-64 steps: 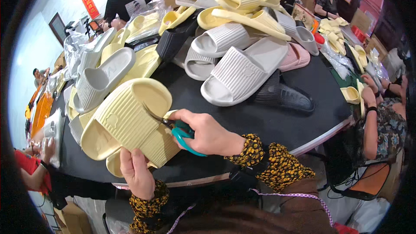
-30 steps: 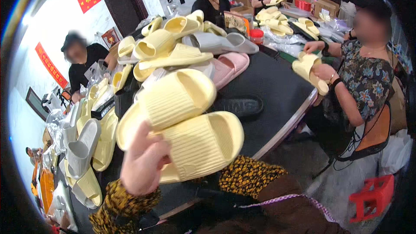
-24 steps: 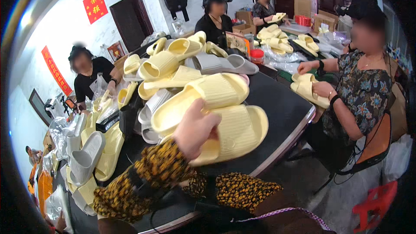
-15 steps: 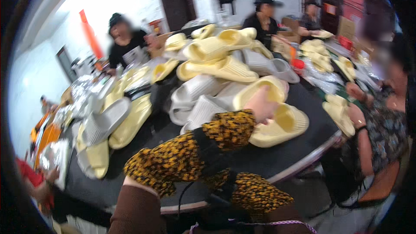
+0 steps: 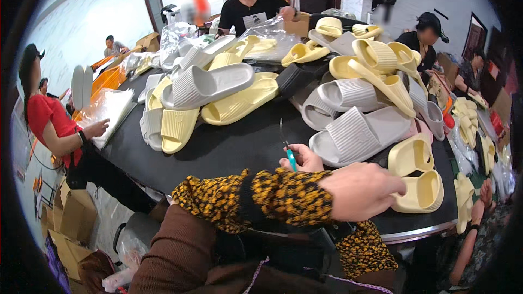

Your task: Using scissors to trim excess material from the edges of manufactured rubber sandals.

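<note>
My left hand [image 5: 362,190] reaches across to the right, its fingers curled at the edge of a yellow slipper [image 5: 427,193] near the table's front. Just behind that slipper lies another yellow slipper [image 5: 408,155]. Crossing behind my left forearm, my right hand [image 5: 305,158] is closed round a teal-handled tool [image 5: 291,159] with a thin metal end pointing up; its exact kind is unclear. Beyond my hands rests a large grey slipper [image 5: 354,136] with a ribbed strap. My left fingertips are partly hidden against the slipper.
Yellow and grey slippers [image 5: 381,57] pile up at the back right of the black table [image 5: 218,155]; another group [image 5: 210,84] lies left. Clear plastic bags [image 5: 272,38] lie behind. Several people surround the table, one in red [image 5: 52,122] at left. Cardboard boxes [image 5: 73,212] stand lower left.
My view has swung left. My left hand has drawn nearer from over the yellow slippers to the edge of the front one. The right hand with its teal-handled tool has come into sight.
</note>
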The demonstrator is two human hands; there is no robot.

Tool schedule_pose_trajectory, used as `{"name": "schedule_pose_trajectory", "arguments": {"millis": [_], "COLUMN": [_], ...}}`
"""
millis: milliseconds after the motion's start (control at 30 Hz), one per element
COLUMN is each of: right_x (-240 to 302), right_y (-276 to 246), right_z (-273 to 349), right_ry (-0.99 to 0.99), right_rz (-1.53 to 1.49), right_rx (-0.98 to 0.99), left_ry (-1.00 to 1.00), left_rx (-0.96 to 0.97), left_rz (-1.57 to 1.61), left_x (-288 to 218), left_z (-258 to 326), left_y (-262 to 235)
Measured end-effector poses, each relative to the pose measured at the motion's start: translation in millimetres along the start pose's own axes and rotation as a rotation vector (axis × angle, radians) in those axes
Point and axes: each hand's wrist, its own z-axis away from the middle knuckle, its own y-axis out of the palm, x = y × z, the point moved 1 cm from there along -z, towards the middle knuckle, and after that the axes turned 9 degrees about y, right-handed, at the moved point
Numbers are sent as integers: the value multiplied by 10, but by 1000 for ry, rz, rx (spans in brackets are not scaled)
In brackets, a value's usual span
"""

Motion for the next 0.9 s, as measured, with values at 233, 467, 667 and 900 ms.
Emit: {"name": "schedule_pose_trajectory", "arguments": {"millis": [233,467,667,900], "right_x": [26,410,1019,1432], "right_y": [-16,22,89,165], "right_z": [-8,207,414,662], "right_ry": [-261,209,170,42], "right_rz": [-104,-188,-253,-283], "right_rx": [33,55,117,144], "left_ry": [-198,-538,-628,-955], "left_rx": [-201,-623,-883,-1033], "left_rz": [-114,-439,-822,-216], "left_x": [15,386,871,1224], "left_z": [1087,2238,3342,3332], "left_y": [-601,-1595,-2567,-2929]}}
